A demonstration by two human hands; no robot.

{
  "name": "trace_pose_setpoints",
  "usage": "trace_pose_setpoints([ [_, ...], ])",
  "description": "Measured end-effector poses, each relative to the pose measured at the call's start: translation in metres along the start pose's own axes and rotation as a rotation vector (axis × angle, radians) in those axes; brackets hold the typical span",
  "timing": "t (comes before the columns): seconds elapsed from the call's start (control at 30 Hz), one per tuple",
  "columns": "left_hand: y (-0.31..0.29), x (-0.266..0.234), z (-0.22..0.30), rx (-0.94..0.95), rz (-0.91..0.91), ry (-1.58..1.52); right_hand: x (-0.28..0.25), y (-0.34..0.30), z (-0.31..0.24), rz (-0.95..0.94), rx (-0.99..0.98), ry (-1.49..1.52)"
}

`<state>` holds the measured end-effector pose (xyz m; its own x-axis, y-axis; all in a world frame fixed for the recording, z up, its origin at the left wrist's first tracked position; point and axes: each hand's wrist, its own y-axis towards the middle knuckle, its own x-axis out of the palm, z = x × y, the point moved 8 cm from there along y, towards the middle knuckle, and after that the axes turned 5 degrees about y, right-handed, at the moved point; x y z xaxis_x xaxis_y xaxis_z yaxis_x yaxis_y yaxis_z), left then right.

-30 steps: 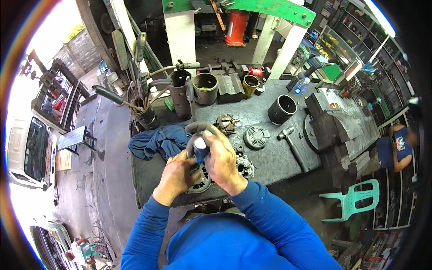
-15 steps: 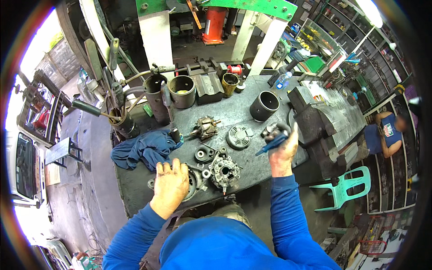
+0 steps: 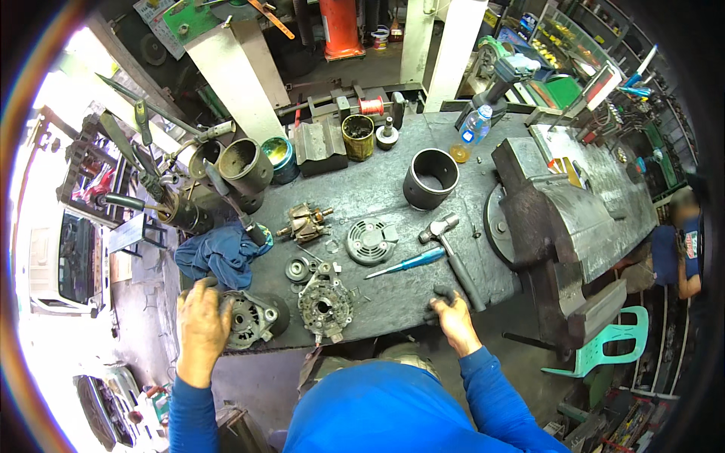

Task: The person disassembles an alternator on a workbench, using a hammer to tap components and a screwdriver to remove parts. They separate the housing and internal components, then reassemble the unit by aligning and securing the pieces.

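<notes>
My left hand [image 3: 202, 326] lies at the left side of a grey alternator housing [image 3: 245, 323]. Its fingers are bent round that side, the thumb against the rim; their grip is partly hidden. Low over the table's front edge, my right hand [image 3: 455, 321] has loosely curled fingers with gaps between them and shows nothing in its grasp. Nearest to it is a hammer [image 3: 459, 273] lying on the tabletop. A blue-handled screwdriver [image 3: 411, 262] lies left of the hammer. Between my hands are a round slotted end cover [image 3: 371, 241], a second alternator housing [image 3: 325, 303] and a pulley [image 3: 297, 269].
A rotor [image 3: 304, 222] and a blue cloth [image 3: 219, 253] lie farther back. An open dark cylinder [image 3: 430, 179] stands mid-table. At right is a big bench vise [image 3: 563, 226]; a bottle [image 3: 474, 127] stands behind. A person [image 3: 683, 253] is at far right, near a green chair [image 3: 608, 340].
The screwdriver has left my right hand and lies on the table. That hand has lowered toward the front edge. My view has shifted, with the bench appearing farther left.
</notes>
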<state>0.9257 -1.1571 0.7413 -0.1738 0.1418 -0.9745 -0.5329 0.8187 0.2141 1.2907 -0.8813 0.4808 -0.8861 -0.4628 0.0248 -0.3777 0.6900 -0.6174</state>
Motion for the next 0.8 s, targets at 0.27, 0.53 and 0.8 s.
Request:
trace_pose_setpoints([
  [0.27,0.043,0.070,0.178,0.201,-0.198,-0.288,0.003,0.032,-0.032,-0.269,-0.141,-0.555],
  [0.53,0.083,0.175,0.228,0.168,-0.712,-0.054,-0.001,0.030,-0.029,-0.324,0.027,-0.238],
  [0.8,0.158,0.129,0.095,-0.101,-0.379,0.042,0.001,0.030,-0.033,-0.293,-0.071,-0.299],
])
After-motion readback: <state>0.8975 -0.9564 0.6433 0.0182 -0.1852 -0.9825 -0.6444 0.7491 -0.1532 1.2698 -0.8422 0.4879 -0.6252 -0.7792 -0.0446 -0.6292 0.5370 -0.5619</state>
